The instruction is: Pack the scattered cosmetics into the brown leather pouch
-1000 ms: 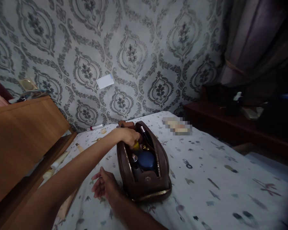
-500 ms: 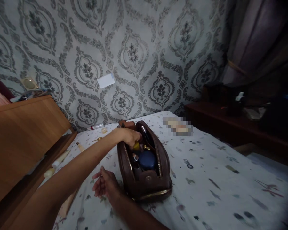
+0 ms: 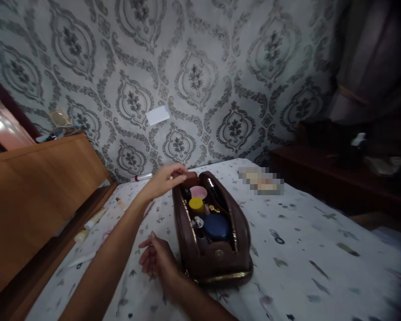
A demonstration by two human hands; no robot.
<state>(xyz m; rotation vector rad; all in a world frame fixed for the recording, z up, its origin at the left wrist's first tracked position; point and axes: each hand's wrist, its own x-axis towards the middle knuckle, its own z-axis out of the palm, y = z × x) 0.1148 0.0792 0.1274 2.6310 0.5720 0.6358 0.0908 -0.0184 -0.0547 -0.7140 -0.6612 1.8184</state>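
A brown leather toiletry bag (image 3: 220, 261) lies unzipped on the patterned bedsheet (image 3: 304, 267). Inside it show a pink round lid (image 3: 198, 192), a yellow cap (image 3: 196, 204), a small silver cap (image 3: 198, 221) and a dark blue round jar (image 3: 216, 226). My left hand (image 3: 163, 180) hovers at the bag's far left corner, fingers stretched out, holding nothing. My right hand (image 3: 157, 261) rests on the sheet beside the bag's near left side, fingers loosely curled and apart, with nothing in them.
A wooden bed frame (image 3: 36, 196) runs along the left, with several small tubes (image 3: 95, 218) lying by it. A slim red-tipped tube (image 3: 142, 177) lies by the wallpapered wall. A blurred patch (image 3: 260, 180) sits behind the bag. A dark bench (image 3: 337, 169) stands on the right.
My left hand has come out of the bag and lifted to its far left corner, uncovering the pink lid and yellow cap. The view shifted slightly left. My right hand stayed put.
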